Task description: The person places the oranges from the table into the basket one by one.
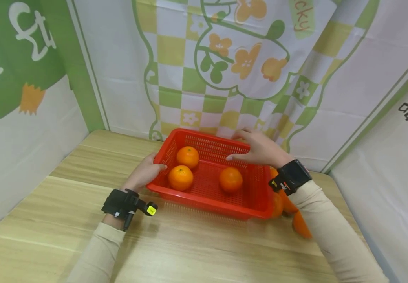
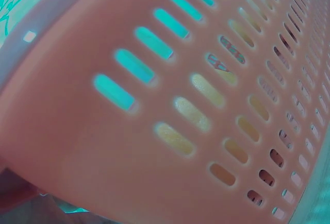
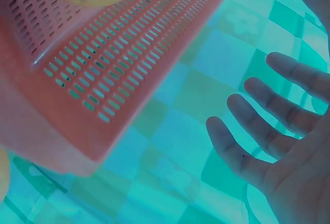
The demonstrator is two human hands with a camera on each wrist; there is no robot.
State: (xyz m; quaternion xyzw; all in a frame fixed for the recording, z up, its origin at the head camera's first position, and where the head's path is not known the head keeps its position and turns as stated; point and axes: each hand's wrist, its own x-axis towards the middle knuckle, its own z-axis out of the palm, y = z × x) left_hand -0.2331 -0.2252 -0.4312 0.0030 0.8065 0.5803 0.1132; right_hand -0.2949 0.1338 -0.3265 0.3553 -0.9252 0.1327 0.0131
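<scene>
Holding hand: the left hand (image 1: 146, 171) is curled on the left rim, apparently to steady it.
Basket: the red basket (image 1: 247, 204) is seen at frame centre.
Free hand: the right hand (image 1: 260, 149) is spread above, gripping nothing.
Oranges: three oranges (image 1: 180, 177) are kept inside.

A pale wooden desk (image 1: 207, 251) is lying under everything, its grain running crosswise. A cloth backdrop (image 1: 225, 59) printed with green and yellow checks and orange flowers is hanging behind it, with white and green panels (image 1: 20, 78) standing at either side.
</scene>
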